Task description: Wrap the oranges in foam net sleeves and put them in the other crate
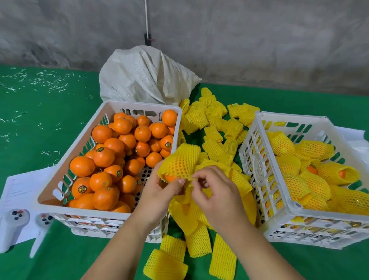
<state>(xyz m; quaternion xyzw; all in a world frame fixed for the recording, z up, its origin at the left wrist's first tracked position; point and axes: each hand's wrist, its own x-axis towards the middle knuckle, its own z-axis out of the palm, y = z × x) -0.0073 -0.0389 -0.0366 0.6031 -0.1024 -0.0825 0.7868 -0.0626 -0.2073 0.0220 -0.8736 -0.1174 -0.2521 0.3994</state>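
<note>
Between the two crates my left hand [161, 193] holds an orange [169, 178] that sits partly inside a yellow foam net sleeve [181, 162]. My right hand [214, 191] pinches the sleeve's lower edge beside it. The white crate on the left [48, 204] is full of bare oranges [112, 156]. Several oranges in yellow sleeves [307, 179] lie in the white crate on the right [292, 209].
Loose yellow foam sleeves [215, 129] are strewn over the green table between and in front of the crates. A white woven sack [144, 75] stands behind the left crate. Paper sheets [18, 191] and two white controllers [11, 228] lie at the front left.
</note>
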